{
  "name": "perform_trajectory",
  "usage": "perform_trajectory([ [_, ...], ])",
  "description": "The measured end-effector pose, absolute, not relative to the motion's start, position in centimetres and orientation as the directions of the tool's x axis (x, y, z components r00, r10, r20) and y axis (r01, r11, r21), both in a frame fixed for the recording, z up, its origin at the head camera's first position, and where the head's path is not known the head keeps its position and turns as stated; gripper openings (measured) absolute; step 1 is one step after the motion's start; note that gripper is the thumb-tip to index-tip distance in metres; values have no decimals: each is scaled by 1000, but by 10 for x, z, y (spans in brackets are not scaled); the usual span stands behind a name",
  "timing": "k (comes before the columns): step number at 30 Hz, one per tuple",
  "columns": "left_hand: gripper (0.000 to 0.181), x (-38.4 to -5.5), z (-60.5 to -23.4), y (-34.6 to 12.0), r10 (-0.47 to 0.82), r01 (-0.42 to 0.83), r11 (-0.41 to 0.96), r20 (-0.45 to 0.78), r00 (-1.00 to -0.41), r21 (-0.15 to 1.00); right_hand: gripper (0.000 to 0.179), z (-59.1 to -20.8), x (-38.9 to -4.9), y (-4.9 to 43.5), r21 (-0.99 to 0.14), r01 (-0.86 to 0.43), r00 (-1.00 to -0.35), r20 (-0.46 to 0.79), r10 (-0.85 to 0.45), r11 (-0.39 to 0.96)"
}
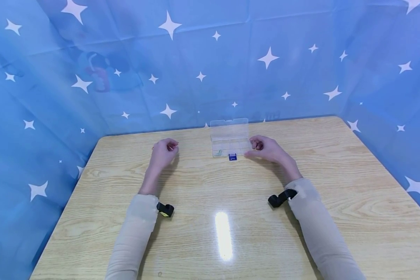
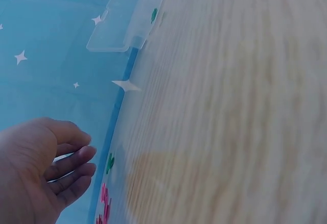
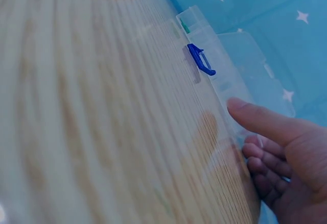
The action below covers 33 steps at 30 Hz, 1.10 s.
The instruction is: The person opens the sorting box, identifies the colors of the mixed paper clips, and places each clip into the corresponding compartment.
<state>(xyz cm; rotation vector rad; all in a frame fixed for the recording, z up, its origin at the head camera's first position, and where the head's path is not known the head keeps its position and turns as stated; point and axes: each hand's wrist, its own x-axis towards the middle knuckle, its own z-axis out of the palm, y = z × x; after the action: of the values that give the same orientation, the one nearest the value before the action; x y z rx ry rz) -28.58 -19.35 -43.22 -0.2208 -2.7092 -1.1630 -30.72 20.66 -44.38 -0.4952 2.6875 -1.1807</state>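
Observation:
A clear plastic box [image 1: 218, 143] stands at the back of the table, its lid [image 1: 229, 129] raised. At its front a blue clasp [image 1: 232, 157] hangs down, and a small green piece [image 1: 220, 152] lies in the left part. My right hand [image 1: 266, 149] holds the box's right end, thumb at the front corner and fingers curled by the side wall. Left of the box, my left hand [image 1: 163, 152] hovers with loosely curled fingers and nothing visible in them. Beyond it, the left wrist view has a small green piece [image 2: 110, 163] and pink-red pieces [image 2: 105, 198], mostly hidden in the head view.
The wooden table [image 1: 202, 202] ends at the back against a blue curtain [image 1: 202, 54] with white stars. Black wrist cameras sit on the left sleeve [image 1: 134, 233] and the right sleeve [image 1: 322, 233]. A bright reflection lies on the tabletop between the forearms.

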Motion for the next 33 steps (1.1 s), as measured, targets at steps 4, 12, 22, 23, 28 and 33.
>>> perform_trajectory([
  [4,21,-286,-431,-196,36,177,705,214,-976,687,62,-443,-307,207,-741,-228,-932,-22,-363,631],
  [12,25,-286,-431,-198,6,114,749,165,-986,653,58,-444,-308,207,-746,-220,-933,-28,-360,629],
  [22,23,-286,-434,-199,17,97,805,139,-990,585,58,-445,-309,206,-742,-214,-934,-34,-355,635],
  [23,22,-287,-434,-199,18,98,808,141,-990,581,58,-445,-308,206,-742,-213,-934,-36,-354,636],
  [28,17,-289,-435,-198,21,96,815,137,-990,571,56,-444,-308,207,-746,-204,-935,-42,-351,634],
  [33,14,-290,-436,-199,35,94,824,116,-993,559,59,-444,-308,207,-744,-205,-935,-43,-352,636],
])
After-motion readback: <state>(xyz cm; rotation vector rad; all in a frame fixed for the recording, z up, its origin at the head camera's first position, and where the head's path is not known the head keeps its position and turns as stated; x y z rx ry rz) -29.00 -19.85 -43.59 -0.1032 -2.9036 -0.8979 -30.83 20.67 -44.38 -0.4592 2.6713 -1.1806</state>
